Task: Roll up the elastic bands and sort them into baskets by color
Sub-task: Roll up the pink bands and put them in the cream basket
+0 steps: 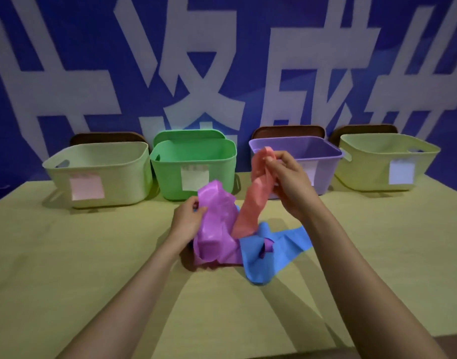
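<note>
head view: four baskets line the upper middle of the frame: pale basket [118,177], green basket [170,177], purple basket [325,174], yellow basket [364,172], a note on each front, their bottoms hidden from here. centre frame, the right hand [286,177] pinches the coral band [255,200] by its top end, raised before the purple basket. the left hand [189,216] grips the purple band [217,229], heaped on the table [67,255] against the blue band [274,252].

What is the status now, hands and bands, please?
Right hand pinches orange-pink band, lifted. Left hand holds purple band. Blue band lies below, tangled with purple; none rolled yet.
</note>
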Demonstrator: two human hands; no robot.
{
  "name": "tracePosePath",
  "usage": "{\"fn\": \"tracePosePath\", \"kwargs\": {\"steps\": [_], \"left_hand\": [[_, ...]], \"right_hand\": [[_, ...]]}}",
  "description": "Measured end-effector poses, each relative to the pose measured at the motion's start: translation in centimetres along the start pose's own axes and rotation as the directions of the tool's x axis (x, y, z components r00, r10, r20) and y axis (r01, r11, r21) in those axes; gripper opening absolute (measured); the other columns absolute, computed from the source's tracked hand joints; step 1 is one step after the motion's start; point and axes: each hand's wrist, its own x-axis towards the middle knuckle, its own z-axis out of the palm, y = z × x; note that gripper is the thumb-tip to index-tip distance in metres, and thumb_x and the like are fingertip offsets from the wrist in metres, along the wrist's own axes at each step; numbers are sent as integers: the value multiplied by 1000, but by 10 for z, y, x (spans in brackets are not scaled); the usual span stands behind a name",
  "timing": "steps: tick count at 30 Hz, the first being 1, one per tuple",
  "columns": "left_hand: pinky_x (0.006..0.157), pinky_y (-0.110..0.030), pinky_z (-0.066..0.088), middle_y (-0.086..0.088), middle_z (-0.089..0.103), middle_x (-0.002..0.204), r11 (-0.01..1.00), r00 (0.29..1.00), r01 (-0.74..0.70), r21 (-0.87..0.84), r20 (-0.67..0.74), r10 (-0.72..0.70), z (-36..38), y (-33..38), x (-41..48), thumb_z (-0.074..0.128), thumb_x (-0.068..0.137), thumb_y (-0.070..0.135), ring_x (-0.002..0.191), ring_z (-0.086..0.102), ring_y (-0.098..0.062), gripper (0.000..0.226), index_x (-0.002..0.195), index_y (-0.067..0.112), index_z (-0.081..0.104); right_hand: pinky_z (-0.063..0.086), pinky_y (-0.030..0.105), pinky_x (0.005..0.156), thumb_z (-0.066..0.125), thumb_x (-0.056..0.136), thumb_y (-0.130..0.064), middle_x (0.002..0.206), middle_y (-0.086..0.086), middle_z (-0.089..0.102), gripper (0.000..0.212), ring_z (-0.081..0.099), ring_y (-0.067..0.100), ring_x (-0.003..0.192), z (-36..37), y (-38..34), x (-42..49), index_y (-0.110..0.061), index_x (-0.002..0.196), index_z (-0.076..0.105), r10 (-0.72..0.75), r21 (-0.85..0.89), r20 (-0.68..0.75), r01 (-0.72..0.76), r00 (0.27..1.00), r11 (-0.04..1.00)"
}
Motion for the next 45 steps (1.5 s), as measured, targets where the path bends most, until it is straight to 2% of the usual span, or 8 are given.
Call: {"fn": "tracePosePath", "kwargs": {"steps": [3, 8, 14, 21, 32, 36, 41, 45], "left_hand": [[85, -28, 43, -10, 57, 124, 995, 997, -82, 61, 9, 82, -13, 16, -10, 58, 92, 14, 109, 56, -24, 33, 123, 6, 54], [90, -25, 45, 1, 67, 110, 779, 952, -107, -618, 163, 260, -36, 77, -42, 49, 90, 42, 106, 62, -17, 33, 109, 19, 63], [79, -38, 53, -2, 64, 87, 805, 946, -265, -531, 21, 325, -52, 98, -45, 62, 86, -2, 83, 61, -19, 21, 90, 19, 60], [58, -21, 47, -1, 60, 76, 625, 978, -208, -752, -149, 147, -92, 137, -24, 52, 93, 3, 63, 57, -8, 11, 93, 14, 54], [67, -30, 49, -4, 66, 89, 759, 950, 130, -638, 299, 90, -88, 81, -23, 50, 92, 3, 73, 60, -14, 13, 100, 11, 57], [75, -31, 45, -2, 63, 95, 815, 932, 105, -570, 343, 120, -81, 76, -28, 48, 95, 18, 86, 57, -15, 15, 105, 14, 58], [86, -32, 49, 4, 67, 102, 746, 930, -76, -662, 223, 292, -74, 96, -37, 61, 85, 46, 93, 63, -10, 37, 111, 19, 60], [80, -30, 48, -3, 66, 93, 700, 962, -215, -681, -24, 272, -70, 106, -35, 63, 88, 24, 88, 59, -14, 18, 101, 10, 64]], "right_hand": [[46, 24, 57, 46, 99, -15, 68, 0, 63, 14, 60, 8, 59, 20, -38, -5, -17, 89, 55, -21, 68, 105, 14, 994, 998], [51, 25, 65, 45, 101, -23, 80, 3, 65, 17, 64, 14, 74, 45, -76, -9, -19, 89, 56, -83, -9, 214, 87, 973, 996], [49, 22, 60, 50, 98, -17, 79, 1, 64, 8, 62, 11, 69, 53, -103, -12, -17, 93, 56, -155, 155, 192, 126, 969, 980], [55, 21, 65, 59, 92, -11, 88, 2, 64, 8, 64, 10, 78, 48, -108, -7, -15, 91, 53, -158, 155, 98, 142, 983, 978], [48, 28, 72, 64, 88, -32, 85, 6, 64, 25, 60, 16, 76, 44, -85, 9, -10, 97, 58, -23, 28, 104, 21, 994, 999], [41, 17, 52, 64, 88, -29, 68, -2, 58, 18, 51, 8, 58, 48, -78, 7, -17, 76, 57, -22, 35, 121, 18, 992, 999], [44, 13, 51, 66, 87, -16, 68, -1, 62, 10, 57, 3, 56, 52, -70, 0, -9, 81, 62, -47, -46, 250, 60, 967, 997], [49, 19, 67, 63, 89, -14, 85, 1, 64, 5, 60, 9, 78, 51, -68, -1, -11, 92, 63, -71, -86, 264, 96, 962, 992]]}}
